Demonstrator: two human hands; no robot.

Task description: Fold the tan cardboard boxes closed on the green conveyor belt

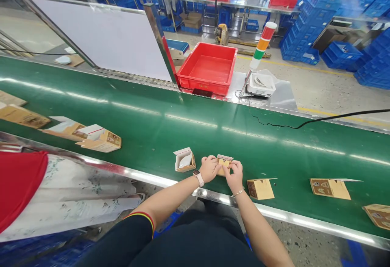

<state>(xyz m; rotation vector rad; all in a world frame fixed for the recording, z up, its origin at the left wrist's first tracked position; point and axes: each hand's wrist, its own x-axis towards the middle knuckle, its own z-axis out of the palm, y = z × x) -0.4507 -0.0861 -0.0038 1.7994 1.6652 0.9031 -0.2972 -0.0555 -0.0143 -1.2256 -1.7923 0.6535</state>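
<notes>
Both my hands are closed on one small brown cardboard box (224, 163) at the near side of the green conveyor belt. My left hand (209, 168), with a watch on its wrist, grips the box's left side. On the other side my right hand (235, 176), wearing a bracelet, presses its fingers against the front and right edge. The box's white-edged lid flap stands up at the back. Just left of my left hand sits an open carton (185, 160) with something white inside. To the right of my right hand lies a carton (261, 189) with a raised flap.
More cartons lie along the green belt (146, 116), such as one at left (103, 139) and one at right (330, 188). Beyond the belt are a red tray (210, 66), a signal lamp (263, 45) and a white scale (261, 83). A person in red stands at far left.
</notes>
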